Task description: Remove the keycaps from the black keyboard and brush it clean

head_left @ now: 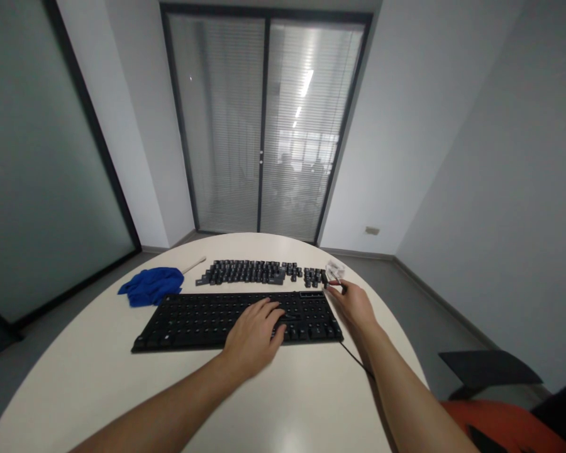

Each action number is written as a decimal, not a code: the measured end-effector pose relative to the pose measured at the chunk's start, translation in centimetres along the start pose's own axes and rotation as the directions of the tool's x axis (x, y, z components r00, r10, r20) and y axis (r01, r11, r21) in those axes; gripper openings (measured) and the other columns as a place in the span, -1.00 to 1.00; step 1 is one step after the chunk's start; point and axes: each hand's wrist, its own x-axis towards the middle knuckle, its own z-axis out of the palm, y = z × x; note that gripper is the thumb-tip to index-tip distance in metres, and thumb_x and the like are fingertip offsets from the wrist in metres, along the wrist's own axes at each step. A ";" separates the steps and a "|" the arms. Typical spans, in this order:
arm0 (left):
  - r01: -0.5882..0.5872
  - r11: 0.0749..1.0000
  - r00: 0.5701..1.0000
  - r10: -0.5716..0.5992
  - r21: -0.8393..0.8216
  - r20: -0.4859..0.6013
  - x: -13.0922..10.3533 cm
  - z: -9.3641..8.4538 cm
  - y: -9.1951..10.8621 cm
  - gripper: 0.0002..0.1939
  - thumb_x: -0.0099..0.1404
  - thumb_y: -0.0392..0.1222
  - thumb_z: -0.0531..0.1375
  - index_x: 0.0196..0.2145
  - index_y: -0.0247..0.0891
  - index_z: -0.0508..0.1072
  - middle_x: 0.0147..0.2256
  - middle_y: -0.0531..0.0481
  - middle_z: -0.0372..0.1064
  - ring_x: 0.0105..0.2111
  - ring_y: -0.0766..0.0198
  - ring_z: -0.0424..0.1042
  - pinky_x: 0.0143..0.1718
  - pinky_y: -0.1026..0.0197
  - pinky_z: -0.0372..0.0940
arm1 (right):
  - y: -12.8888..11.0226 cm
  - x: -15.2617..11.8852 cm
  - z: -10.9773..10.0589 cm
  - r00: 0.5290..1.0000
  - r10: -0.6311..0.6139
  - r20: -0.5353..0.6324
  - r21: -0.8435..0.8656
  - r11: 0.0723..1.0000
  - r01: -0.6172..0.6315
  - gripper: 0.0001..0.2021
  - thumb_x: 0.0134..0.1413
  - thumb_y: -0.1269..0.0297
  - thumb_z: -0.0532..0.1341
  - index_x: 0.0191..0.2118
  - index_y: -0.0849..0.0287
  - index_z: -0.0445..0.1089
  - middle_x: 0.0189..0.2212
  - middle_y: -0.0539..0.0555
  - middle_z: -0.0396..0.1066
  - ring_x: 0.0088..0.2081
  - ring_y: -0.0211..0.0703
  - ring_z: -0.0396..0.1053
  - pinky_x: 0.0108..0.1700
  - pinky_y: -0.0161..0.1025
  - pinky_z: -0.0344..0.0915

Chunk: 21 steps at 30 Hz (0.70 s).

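Observation:
A black keyboard [193, 324] lies across the white round table, most of its keycaps off, with some caps on its lower right part. My left hand [255, 330] rests on the middle of it, fingers apart. Behind the keyboard, loose black keycaps [248, 272] stand in rows, with smaller groups further right. At the keyboard's upper right corner, my right hand [351, 301] has its fingers closed around a small tool [343, 288] with thin wire ends, beside the rightmost keycaps. What the wire ends touch is too small to tell.
A crumpled blue cloth [151, 286] and a thin white-tipped brush [194, 265] lie at the left. Clear crumpled plastic [336, 269] sits at the back right. A cable [357, 360] runs under my right forearm. An orange chair [504, 425] stands at the right.

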 end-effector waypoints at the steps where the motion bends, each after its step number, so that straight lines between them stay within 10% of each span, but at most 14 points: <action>1: 0.001 1.000 1.000 -0.001 0.000 0.000 0.0 0.0 0.0 -0.65 0.41 -0.13 0.04 0.06 -0.23 0.43 0.11 -0.10 0.37 0.18 0.02 0.24 0.20 -0.09 0.17 | 0.0 0.0 0.2 1.000 0.004 0.008 -0.012 1.000 -0.004 -0.63 0.12 0.02 0.17 -0.11 0.12 0.56 -0.47 0.11 0.48 -0.44 -0.07 0.40 -0.38 -0.26 0.17; 21: 0.039 0.999 0.998 -0.039 -0.002 0.045 0.0 0.2 0.0 -0.64 0.41 -0.11 0.03 0.08 -0.22 0.42 0.14 -0.05 0.34 0.22 0.05 0.19 0.22 -0.05 0.16 | -1.7 -0.1 1.8 0.998 0.044 0.041 -0.316 0.948 -0.029 -0.66 0.27 0.03 0.07 0.01 -0.04 0.45 -0.18 0.14 0.56 -0.17 0.02 0.48 -0.30 -0.25 0.22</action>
